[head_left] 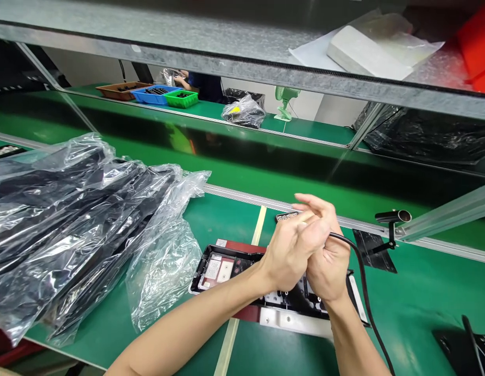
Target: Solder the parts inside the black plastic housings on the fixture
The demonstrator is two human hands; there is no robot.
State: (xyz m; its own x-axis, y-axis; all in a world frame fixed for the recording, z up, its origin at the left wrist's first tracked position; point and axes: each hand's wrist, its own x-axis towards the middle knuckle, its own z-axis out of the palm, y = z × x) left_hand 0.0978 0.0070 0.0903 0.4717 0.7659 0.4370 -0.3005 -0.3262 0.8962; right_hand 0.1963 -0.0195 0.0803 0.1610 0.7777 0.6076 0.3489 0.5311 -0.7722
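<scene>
1 left hand (287,250), bare, fingers bent inward against the other; whether it is closed on anything cannot be told.
1 right hand (331,269), bare, overlapping the left, some fingers raised and loosely parted; its palm is hidden, so its hold cannot be told either.
1 black round flexible cable (363,279), emerging beside the overlapped hands, running down past the right forearm; what it joins is concealed.
1 shallow black plastic housing (205,263), open side up, directly below the hands, partly masked by them; internal parts show.
1 dark red flat fixture (246,313) with 1 white block strip (295,319), beneath and along the housing's near edge.
Step, as judged: close two-handed work over the housing. A next move would call for steady hands, a clear sightline and a slack cable.
1 small black tray of silvery pieces (286,216), just behind the hands.
1 black metallic cylinder on a bracket (393,216), right.
1 lot of long black parts in clear plastic bags (89,224), left.
1 green worktop (426,297), carrying the above.
Farther off: 3 bins, brown (123,93), blue (150,98) and green (182,101); 1 pale green fan (285,102).
</scene>
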